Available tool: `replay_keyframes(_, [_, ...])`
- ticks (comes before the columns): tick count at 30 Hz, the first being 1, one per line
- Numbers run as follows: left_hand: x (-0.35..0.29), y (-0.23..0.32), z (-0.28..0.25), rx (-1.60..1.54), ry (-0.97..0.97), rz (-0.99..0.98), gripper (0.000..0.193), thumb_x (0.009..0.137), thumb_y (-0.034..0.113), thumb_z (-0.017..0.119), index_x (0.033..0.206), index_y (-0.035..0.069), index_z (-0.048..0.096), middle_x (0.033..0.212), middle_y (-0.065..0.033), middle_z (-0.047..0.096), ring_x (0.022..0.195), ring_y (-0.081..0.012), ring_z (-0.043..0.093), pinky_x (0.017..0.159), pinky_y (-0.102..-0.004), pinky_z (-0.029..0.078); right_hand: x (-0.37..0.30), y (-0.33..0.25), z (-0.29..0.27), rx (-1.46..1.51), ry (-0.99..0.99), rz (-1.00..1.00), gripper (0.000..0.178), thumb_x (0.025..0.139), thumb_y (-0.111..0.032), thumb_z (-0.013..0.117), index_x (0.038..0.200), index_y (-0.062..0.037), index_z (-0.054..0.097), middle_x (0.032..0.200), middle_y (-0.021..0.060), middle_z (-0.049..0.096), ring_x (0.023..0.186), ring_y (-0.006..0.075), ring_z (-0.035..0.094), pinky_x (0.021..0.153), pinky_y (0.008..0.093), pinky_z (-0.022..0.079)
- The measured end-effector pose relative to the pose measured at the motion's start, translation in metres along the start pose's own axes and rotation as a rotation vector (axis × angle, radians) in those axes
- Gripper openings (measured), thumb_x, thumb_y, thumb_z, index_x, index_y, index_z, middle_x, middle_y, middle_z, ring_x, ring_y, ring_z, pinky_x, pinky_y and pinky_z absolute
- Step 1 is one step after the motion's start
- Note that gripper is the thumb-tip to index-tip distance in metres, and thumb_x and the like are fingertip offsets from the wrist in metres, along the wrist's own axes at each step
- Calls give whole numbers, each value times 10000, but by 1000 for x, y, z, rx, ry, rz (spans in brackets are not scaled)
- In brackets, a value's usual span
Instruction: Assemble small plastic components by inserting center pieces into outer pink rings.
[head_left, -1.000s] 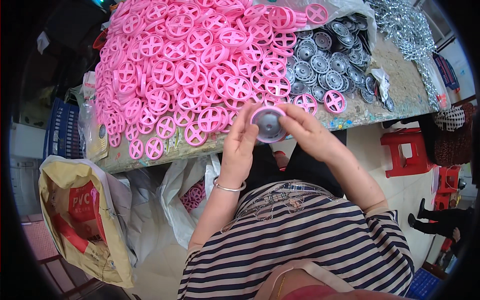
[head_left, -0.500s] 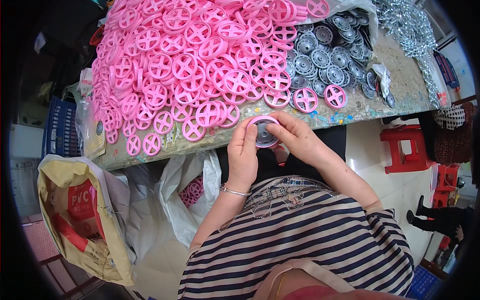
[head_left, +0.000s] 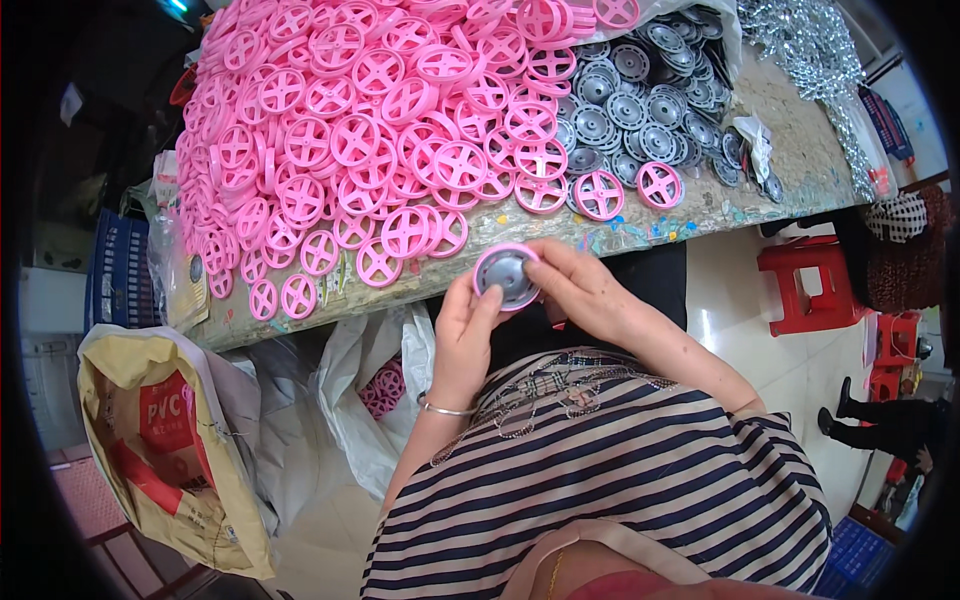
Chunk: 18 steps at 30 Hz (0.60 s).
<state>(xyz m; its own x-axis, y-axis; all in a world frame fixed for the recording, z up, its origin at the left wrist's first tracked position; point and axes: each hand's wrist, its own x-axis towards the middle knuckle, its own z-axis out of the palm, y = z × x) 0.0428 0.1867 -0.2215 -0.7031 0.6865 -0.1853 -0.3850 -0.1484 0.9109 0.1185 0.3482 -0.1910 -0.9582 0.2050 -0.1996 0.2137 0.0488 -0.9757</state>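
Between my two hands, just off the table's near edge, is a toy wheel point(head_left: 507, 277): a grey disc sitting inside a pink ring. My left hand point(head_left: 464, 330) grips its lower left side, thumb on the grey face. At its right side my right hand point(head_left: 578, 290) pinches the rim, thumb and fingers closed on it. A big heap of pink spoked wheel rings point(head_left: 355, 140) covers the table beyond. Grey discs point(head_left: 640, 110) are piled right of the heap. Two pink-rimmed wheels, one of them this wheel point(head_left: 660, 185), lie near the edge in front of the grey discs.
An open paper sack point(head_left: 110, 345) stands at the lower left beside a white bag point(head_left: 345, 430) with pink rings inside. Silver tinsel point(head_left: 810, 60) lies at the table's point(head_left: 800, 130) far right. Red stools point(head_left: 815, 285) and other people are on the right.
Both hands have moved slightly left and down with the wheel. Its grey face is now turned more toward me, and my left thumb has slid to its lower edge.
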Motion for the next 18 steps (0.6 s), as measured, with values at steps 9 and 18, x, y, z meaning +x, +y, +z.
replay_keyframes(9, [-54,17,-142,561,487,114,289,994,184,445,1202,0,521,1061,-89,598,874,-156,625,694,-286,550,9,28,-71,-460,434,-164,357,899,-210,611,1194,-19,543,1113,140,559,1014,237,567,823,334,478])
replay_keyframes(18, [-74,-35,-215,1577,423,81,367,964,266,507,1173,-30,567,1046,-149,659,887,-187,644,776,-301,513,29,57,-99,-992,599,-319,668,723,-264,752,1260,17,471,1225,211,517,1122,381,486,957,439,404])
